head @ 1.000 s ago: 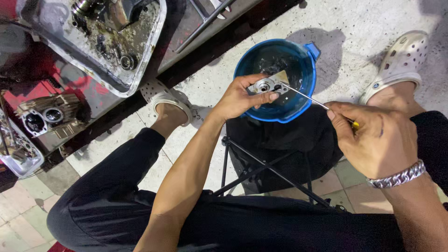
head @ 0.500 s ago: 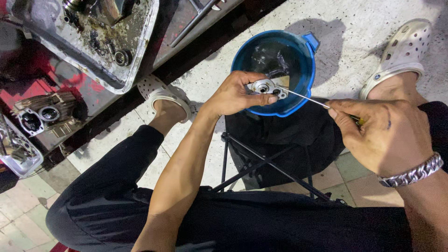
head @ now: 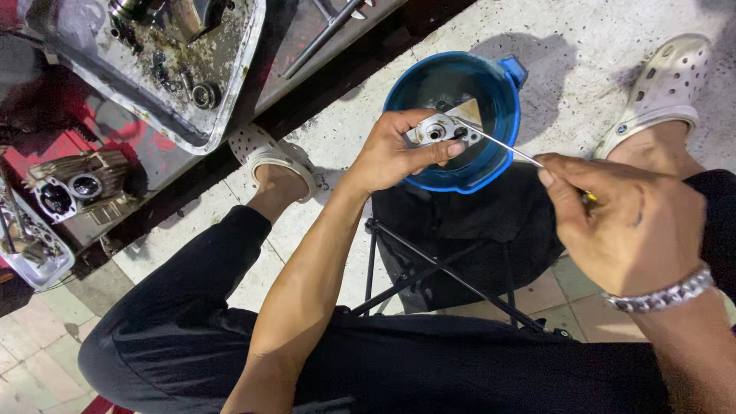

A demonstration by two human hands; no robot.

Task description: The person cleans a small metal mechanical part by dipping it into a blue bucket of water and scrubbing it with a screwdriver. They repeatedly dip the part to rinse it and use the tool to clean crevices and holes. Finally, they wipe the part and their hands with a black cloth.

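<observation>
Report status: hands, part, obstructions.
Left hand grips small metal part over blue basin. Right hand holds thin metal rod, tip at part. Nothing between them.

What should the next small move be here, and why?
Probably work the thin metal pick a little deeper into the small metal part: the left hand holds it over the blue bowl, and the right hand has the tip at its opening.

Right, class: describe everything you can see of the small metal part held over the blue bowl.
The small metal part is a silvery, cast-looking block with round bores on its upward face. The left hand grips it from the left, thumb along its lower edge, holding it roughly level above the blue bowl. A thin metal rod, held in the right hand, meets it at its right side.
</observation>
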